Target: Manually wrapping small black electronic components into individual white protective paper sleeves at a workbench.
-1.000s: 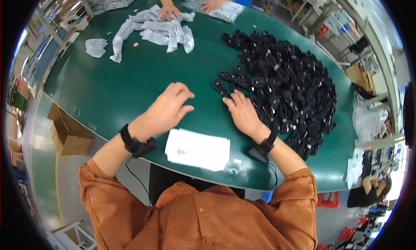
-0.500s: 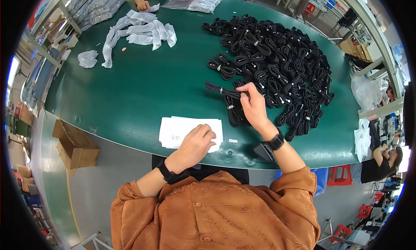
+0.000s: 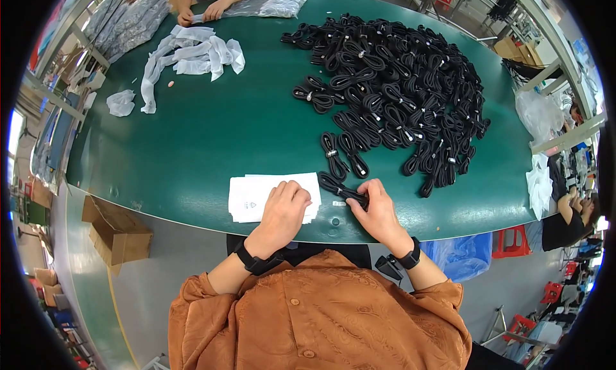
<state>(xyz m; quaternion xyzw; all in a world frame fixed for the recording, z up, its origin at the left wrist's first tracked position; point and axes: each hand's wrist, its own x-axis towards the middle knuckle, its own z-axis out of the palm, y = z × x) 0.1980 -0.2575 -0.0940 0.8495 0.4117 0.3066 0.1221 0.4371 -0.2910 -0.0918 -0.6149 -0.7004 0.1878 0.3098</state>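
My right hand grips a coiled black cable at the near edge of the green table. Just left of it, my left hand rests with bent fingers on a small stack of flat white bags. A big heap of coiled black cables fills the table's far right. Two single coils lie between the heap and my hands.
Loose white plastic bags lie at the far left, where another person's hands work beside clear bags. A cardboard box sits on the floor at the left. Red stools and another person are at the right.
My right hand has pulled one cable coil from the heap back to the near edge. My left hand has settled on the white bags. The view has tilted toward me.
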